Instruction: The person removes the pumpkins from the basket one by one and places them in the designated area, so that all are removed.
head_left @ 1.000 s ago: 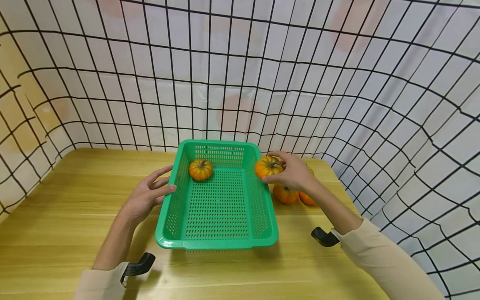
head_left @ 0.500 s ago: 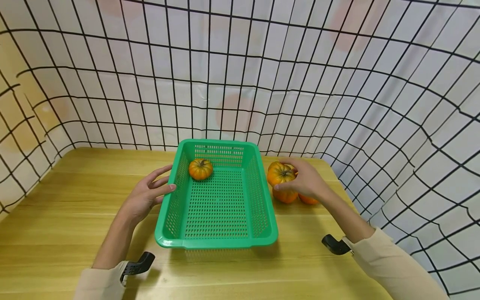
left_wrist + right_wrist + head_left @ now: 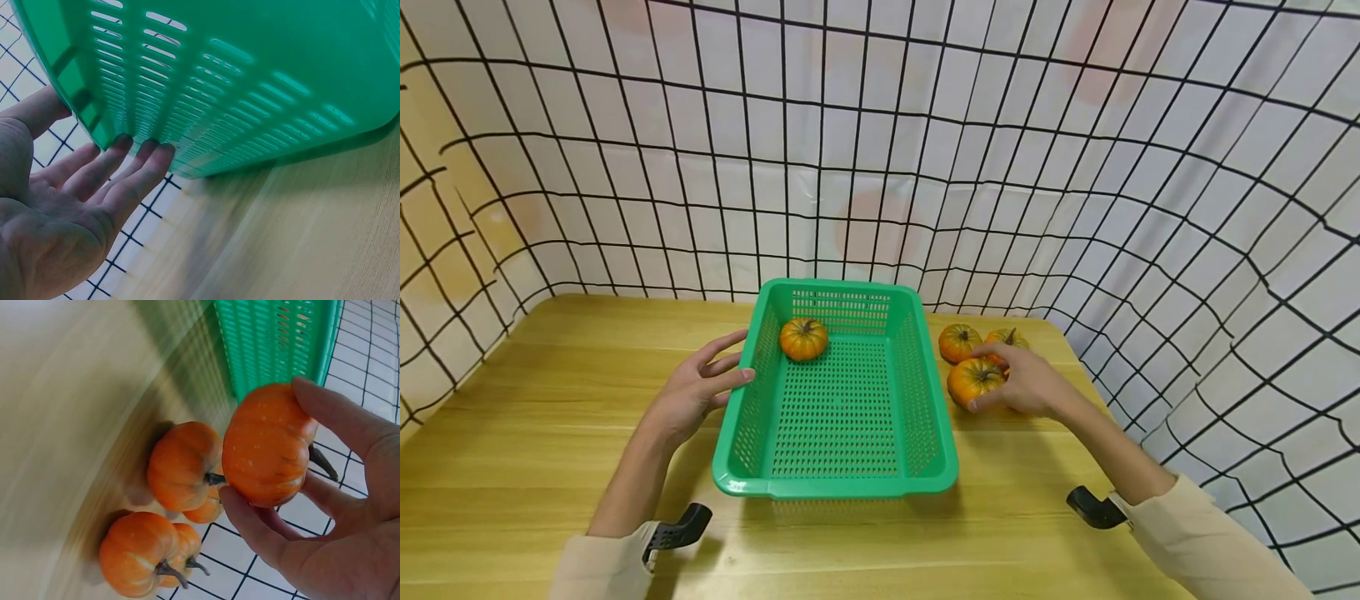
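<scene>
In the head view my left hand (image 3: 696, 387) touches the left side of a green plastic basket (image 3: 835, 485), thumb over its rim. The left wrist view shows the nearly straight fingers (image 3: 150, 169) against the slotted outer wall (image 3: 275, 87). My right hand (image 3: 1026, 383) holds a small orange pumpkin (image 3: 973, 381) to the right of the basket. Seen from the right wrist, this pumpkin (image 3: 265, 447) sits between thumb and fingers, its stem toward the palm. Several more pumpkins (image 3: 137, 553) stand on the table beneath and beside it, partly covered by the right hand in the head view.
One pumpkin (image 3: 803, 339) rests in the basket's far left corner. Two others (image 3: 958, 342) show beyond the right hand. The wood-grain table (image 3: 542, 400) meets a white cloth wall with black grid lines (image 3: 865, 192). Each wrist carries a black camera mount (image 3: 681, 527).
My right hand has carried the pumpkin from the basket's right rim to the right and toward me, over the other pumpkins. The left hand and the basket have stayed put.
</scene>
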The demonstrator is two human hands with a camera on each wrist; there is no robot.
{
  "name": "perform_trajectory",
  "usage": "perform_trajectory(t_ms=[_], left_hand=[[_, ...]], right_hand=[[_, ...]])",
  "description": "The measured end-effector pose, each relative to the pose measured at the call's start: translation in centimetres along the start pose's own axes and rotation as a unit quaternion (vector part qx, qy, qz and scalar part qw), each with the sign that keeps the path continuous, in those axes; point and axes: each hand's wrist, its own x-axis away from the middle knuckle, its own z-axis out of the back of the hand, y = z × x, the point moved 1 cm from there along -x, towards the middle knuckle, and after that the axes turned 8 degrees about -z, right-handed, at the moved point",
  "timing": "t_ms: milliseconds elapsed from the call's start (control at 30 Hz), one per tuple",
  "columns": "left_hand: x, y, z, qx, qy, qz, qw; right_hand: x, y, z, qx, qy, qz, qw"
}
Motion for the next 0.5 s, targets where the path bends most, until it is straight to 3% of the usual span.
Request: perform_trajectory(t_ms=[500], left_hand=[[0.0,-0.1,0.0,0.001,0.000,0.000,1.0000]], right_hand=[[1.2,2.3,-0.7,0.008,-0.079,0.011,0.9968]])
